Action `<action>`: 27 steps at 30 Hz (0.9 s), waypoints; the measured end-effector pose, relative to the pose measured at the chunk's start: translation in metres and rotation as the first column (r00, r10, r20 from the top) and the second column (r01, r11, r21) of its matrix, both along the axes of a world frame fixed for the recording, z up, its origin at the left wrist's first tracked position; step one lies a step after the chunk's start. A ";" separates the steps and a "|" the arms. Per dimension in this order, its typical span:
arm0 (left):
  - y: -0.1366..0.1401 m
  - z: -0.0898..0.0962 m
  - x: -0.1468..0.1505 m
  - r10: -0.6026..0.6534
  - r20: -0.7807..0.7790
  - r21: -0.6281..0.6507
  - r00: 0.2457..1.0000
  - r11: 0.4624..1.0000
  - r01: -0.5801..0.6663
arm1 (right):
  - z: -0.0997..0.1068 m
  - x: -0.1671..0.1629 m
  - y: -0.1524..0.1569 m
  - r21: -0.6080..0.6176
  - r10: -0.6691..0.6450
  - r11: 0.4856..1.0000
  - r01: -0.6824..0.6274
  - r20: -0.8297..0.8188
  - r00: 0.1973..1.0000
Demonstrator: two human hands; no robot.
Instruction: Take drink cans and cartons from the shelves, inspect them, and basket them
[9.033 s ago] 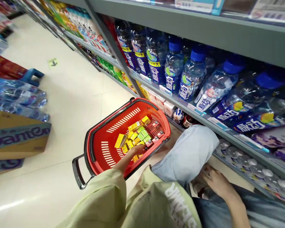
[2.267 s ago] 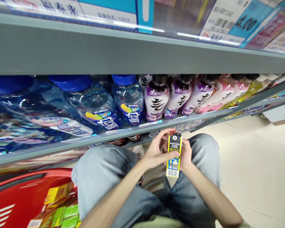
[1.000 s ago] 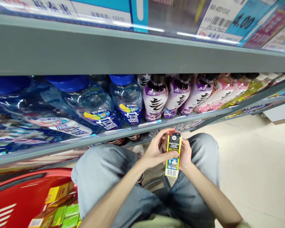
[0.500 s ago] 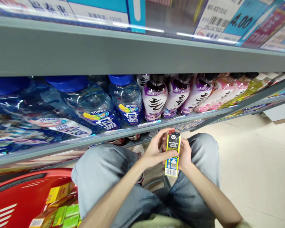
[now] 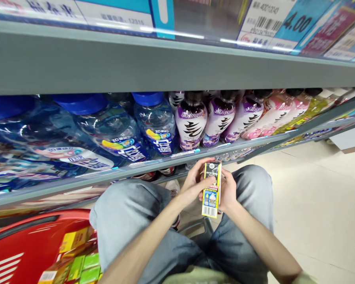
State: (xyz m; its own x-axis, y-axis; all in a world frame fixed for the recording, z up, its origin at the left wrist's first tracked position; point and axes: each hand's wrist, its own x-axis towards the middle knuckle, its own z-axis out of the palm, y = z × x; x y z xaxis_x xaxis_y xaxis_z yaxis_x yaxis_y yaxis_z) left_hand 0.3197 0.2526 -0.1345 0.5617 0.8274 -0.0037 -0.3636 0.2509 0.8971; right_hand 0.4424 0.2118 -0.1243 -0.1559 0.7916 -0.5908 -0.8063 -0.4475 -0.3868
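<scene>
Between my knees I hold a small black and yellow drink carton (image 5: 211,199) with a barcode at its lower end. My left hand (image 5: 194,183) grips it from the left, the thumb lying across its printed face. On the other side, my right hand (image 5: 228,191) is closed around the carton's right edge, with some fingers hidden behind it. The carton is tilted, so its printed panel faces up toward me. Just beyond my hands runs the front edge of a shelf (image 5: 177,159) with bottles on it.
Purple-labelled bottles (image 5: 191,126) and large blue-capped bottles (image 5: 121,130) line the shelf. Above them juts a grey upper shelf (image 5: 136,65) with price tags. At lower left stands a red basket (image 5: 26,236) holding several small boxes (image 5: 88,266). Pale floor tiles (image 5: 310,205) lie to the right.
The carton has turned slightly, showing more of its printed face, and has shifted a little left. My left thumb has slid higher on it. Both hands still hold it.
</scene>
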 end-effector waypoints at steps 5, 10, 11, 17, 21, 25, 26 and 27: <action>-0.003 0.000 0.002 -0.024 0.086 -0.215 0.996 0.976 0.042 | 0.002 0.002 0.001 0.061 0.082 0.995 -0.077 -0.082 0.993; -0.008 -0.004 0.000 0.000 0.284 -0.306 0.959 0.948 0.091 | 0.002 0.008 0.000 0.146 0.202 0.972 -0.187 -0.099 0.974; -0.009 -0.005 -0.001 0.004 0.316 -0.315 0.949 0.944 0.101 | 0.001 0.009 -0.001 0.149 0.213 0.969 -0.198 -0.092 0.973; -0.007 -0.007 -0.009 -0.040 0.304 -0.291 0.952 0.948 0.132 | -0.015 0.010 -0.008 0.258 0.340 0.917 -0.303 -0.110 0.934; -0.001 -0.006 -0.007 -0.040 0.210 -0.272 0.977 0.957 0.097 | -0.018 0.005 -0.009 0.309 0.303 0.915 -0.260 -0.101 0.948; 0.002 -0.010 -0.003 -0.019 0.194 -0.284 0.981 0.956 0.074 | -0.015 0.002 -0.007 0.298 0.260 0.927 -0.229 -0.070 0.963; 0.002 -0.012 -0.002 -0.018 0.199 -0.285 0.980 0.955 0.075 | -0.014 0.002 -0.006 0.298 0.260 0.926 -0.230 -0.063 0.964; 0.002 -0.013 -0.001 -0.017 0.203 -0.285 0.979 0.956 0.075 | -0.013 0.002 -0.005 0.299 0.258 0.926 -0.230 -0.058 0.964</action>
